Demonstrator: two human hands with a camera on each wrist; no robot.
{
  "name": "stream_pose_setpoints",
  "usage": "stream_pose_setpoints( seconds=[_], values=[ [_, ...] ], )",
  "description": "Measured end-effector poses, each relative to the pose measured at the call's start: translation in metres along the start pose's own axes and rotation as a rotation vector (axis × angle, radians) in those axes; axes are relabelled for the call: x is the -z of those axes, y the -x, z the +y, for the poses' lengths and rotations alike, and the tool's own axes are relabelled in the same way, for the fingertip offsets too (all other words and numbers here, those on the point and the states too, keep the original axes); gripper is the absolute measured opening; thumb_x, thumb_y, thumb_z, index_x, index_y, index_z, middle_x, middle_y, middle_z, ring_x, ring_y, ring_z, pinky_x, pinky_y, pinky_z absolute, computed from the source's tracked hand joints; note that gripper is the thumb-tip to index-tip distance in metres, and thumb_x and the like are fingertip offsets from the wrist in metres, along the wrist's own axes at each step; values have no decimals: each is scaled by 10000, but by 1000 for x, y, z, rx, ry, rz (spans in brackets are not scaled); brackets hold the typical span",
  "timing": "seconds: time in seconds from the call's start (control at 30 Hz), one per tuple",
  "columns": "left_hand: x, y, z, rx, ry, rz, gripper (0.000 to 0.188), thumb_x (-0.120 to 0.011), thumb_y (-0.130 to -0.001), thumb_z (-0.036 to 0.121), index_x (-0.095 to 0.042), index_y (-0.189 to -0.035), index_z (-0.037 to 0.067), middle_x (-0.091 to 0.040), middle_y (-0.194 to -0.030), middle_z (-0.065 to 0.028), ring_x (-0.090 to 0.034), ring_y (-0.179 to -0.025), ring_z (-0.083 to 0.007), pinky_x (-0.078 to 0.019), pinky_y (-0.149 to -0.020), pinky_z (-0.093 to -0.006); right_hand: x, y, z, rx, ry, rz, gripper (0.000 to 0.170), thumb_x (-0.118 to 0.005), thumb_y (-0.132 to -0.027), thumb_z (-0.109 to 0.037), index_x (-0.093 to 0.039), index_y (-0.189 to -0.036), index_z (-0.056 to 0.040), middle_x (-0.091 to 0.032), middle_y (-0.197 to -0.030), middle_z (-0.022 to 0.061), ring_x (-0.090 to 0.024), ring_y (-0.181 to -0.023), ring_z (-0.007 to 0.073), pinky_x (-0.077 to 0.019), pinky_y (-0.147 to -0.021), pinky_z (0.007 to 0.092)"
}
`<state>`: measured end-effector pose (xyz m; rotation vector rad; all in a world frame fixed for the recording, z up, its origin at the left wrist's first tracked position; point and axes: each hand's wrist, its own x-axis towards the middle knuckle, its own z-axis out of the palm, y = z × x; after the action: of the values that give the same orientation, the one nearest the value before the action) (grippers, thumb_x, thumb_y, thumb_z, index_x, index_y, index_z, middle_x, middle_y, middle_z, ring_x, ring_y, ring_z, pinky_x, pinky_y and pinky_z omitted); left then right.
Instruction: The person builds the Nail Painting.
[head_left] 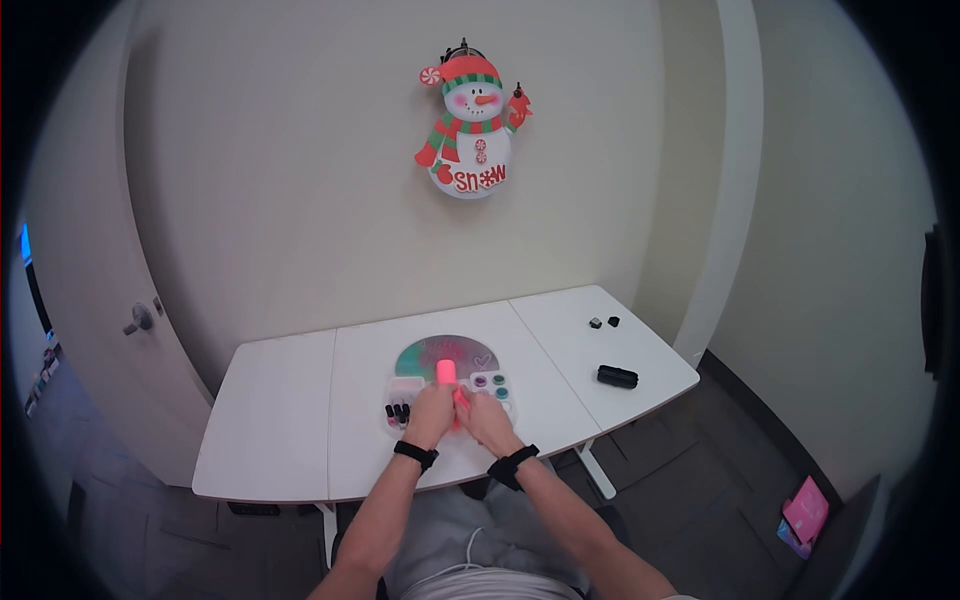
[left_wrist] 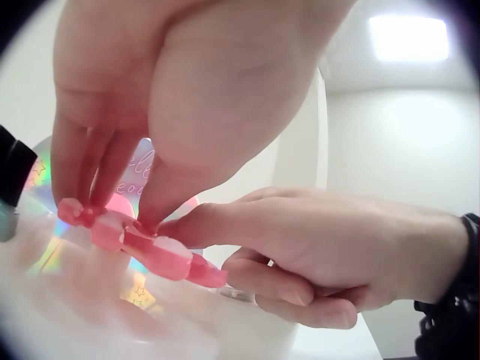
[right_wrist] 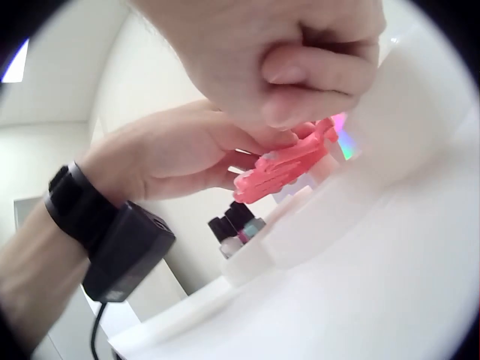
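Both hands meet over a nail polish set on the table. A pink, bumpy piece (left_wrist: pixel 161 255), lobed along its edge, is between them. My left hand (head_left: pixel 432 415) pinches it from above with thumb and fingers. From the other side, my right hand (head_left: pixel 488 418) pinches it between thumb and forefinger, the other fingers curled. Beneath is a white tray (head_left: pixel 407 383) with a shiny holographic back panel (head_left: pixel 417 357). Black-capped polish bottles (head_left: pixel 398 411) stand at its left, and small round pots (head_left: pixel 500 380) sit at its right. A bright pink block (head_left: pixel 446 372) shows just beyond the hands.
The white table (head_left: pixel 270 420) stands against a wall. On its right part lie a black case (head_left: pixel 617 377) and two small dark items (head_left: pixel 604 322). A snowman decoration (head_left: pixel 473 130) hangs above. Pink packaging (head_left: pixel 806 512) is on the floor at right.
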<state>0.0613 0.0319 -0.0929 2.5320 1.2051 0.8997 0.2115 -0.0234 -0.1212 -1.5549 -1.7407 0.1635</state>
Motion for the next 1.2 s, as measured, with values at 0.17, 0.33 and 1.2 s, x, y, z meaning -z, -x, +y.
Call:
stream_pose_setpoints(
  seconds=[0.17,0.33,1.2],
  values=[
    [-1,5,9,-18,-67,-15,209,-624,-980,95,-734,-1134,5,-735,-995,-305,-746,-934,-480,-606,-801,-575,23,4,-12,-85,-62,-111,439,-586,-1054,-302,-659,-1318,41,-721,-782,286,-727,-630,433,-601,-639,554],
    [-6,9,12,-1,-224,-66,355,-626,-1005,129,-658,-1345,33,-690,-1161,-300,-751,-970,-484,-632,-802,-561,33,9,-17,-130,-102,-123,552,-531,-1116,-375,-561,-1529,-9,-711,-701,230,-709,-515,334,-595,-523,463],
    [18,198,97,-184,-36,-702,217,-686,-928,201,-765,-1039,32,-763,-1030,-195,-752,-965,-392,-611,-820,-501,75,169,-34,639,37,-368,790,-632,-1033,-591,-537,-1519,24,-615,-1402,244,-570,-1328,407,-464,-1140,494]
  ],
)
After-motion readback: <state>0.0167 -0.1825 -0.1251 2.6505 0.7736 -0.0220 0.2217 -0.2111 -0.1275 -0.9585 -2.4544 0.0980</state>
